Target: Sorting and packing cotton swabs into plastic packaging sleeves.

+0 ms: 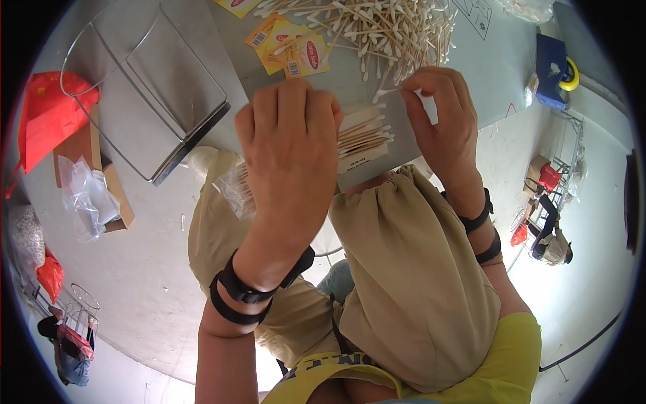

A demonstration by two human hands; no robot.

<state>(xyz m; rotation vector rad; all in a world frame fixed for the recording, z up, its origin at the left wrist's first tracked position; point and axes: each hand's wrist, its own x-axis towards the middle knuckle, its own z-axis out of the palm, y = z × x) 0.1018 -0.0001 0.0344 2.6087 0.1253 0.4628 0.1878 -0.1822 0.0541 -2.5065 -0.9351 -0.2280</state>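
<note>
Left hand (289,131): curled over the swab bundle (363,138), hiding its fingertips; cannot tell how firmly closed.
Right hand (452,128): narrow, apparently pinching a single cotton swab (387,91) at one o'clock from the swab bundle.
Swab pile (404,34): loose on the bench (494,84), at twelve o'clock beyond both hands.
Swab gathering: probably in hand, one by one.
Swab placing: likely calls for aligning, then lowering toward seven o'clock.
</note>
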